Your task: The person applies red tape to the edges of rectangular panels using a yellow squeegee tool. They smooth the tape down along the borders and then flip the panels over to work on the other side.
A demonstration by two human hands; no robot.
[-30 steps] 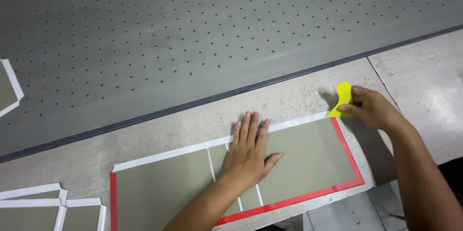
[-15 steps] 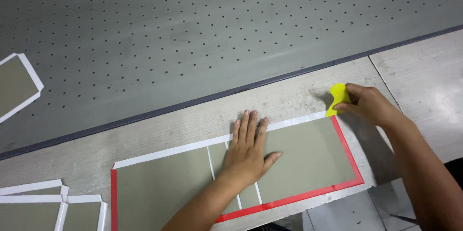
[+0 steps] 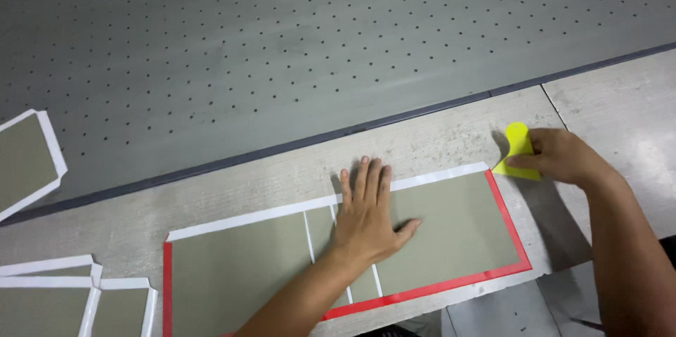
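Left hand (image 3: 366, 214) spread flat on taped sheet (image 3: 451, 235); right hand (image 3: 560, 157) pinching yellow scraper (image 3: 519, 148) at sheet's far right corner.

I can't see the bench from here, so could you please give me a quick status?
Left hand flat on green sheet. Right hand pinching yellow scraper at sheet's top right corner. Nothing in the way.

Olive sheet (image 3: 451, 235): matt, smooth, card-like.
Border tape (image 3: 440, 285): glossy red along two edges, white along the top.
Yellow scraper (image 3: 519, 150): smooth bright plastic (slight sheen).
Perforated table (image 3: 282, 48): matt grey, dotted with small holes.
Pale board (image 3: 436, 143): rough, streaked, worn.
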